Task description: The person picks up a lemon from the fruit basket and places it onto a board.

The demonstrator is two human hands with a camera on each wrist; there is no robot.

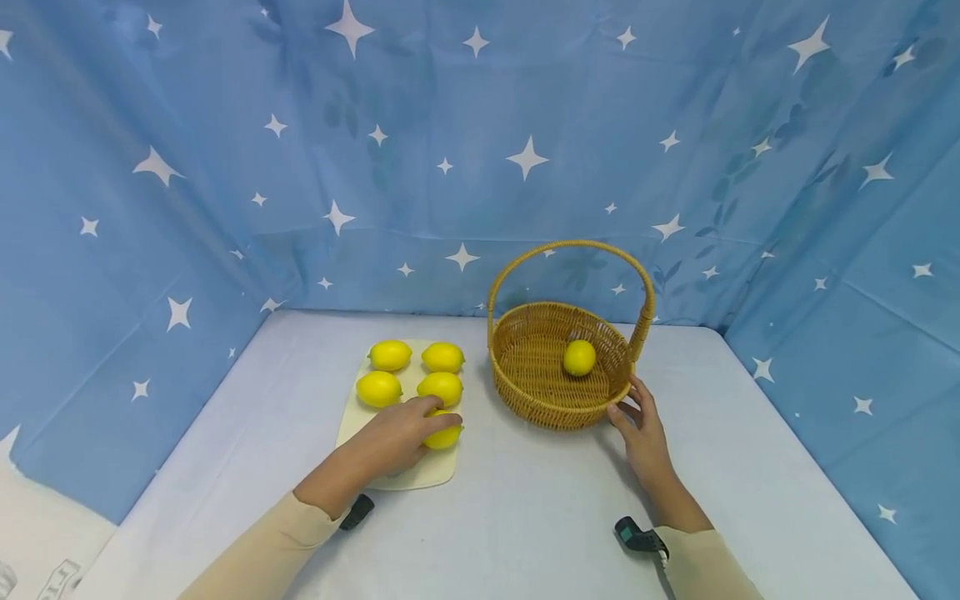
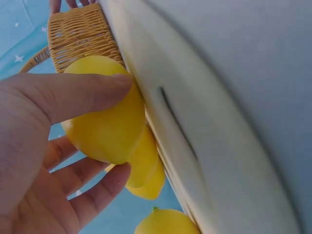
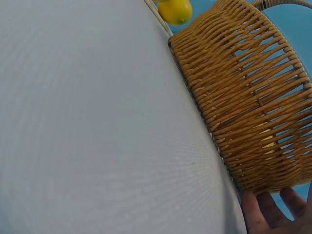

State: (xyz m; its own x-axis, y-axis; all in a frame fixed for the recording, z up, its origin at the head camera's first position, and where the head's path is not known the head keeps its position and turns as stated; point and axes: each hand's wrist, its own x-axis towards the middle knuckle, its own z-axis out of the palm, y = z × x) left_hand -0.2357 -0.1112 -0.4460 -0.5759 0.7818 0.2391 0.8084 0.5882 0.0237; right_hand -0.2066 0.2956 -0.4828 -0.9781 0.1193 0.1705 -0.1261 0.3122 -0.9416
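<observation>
My left hand (image 1: 408,429) grips a lemon (image 1: 444,435) at the near right of a cream board (image 1: 431,475). In the left wrist view the thumb lies across this lemon (image 2: 105,131), with some fingers on its far side, partly hidden. Several other lemons lie on the board in two columns, among them one (image 1: 390,355) at the back left. To the right stands a wicker basket (image 1: 525,402) with an upright handle and one lemon (image 1: 579,358) inside. My right hand (image 1: 643,433) touches the basket's near right side; its fingertips (image 3: 268,202) rest against the outer wall.
A white cloth covers the table (image 1: 525,517). Blue curtains (image 1: 420,192) with white stars hang behind it and at both sides. A dark strap device (image 1: 641,537) sits at the right wrist, and another dark piece (image 1: 357,511) at the left wrist.
</observation>
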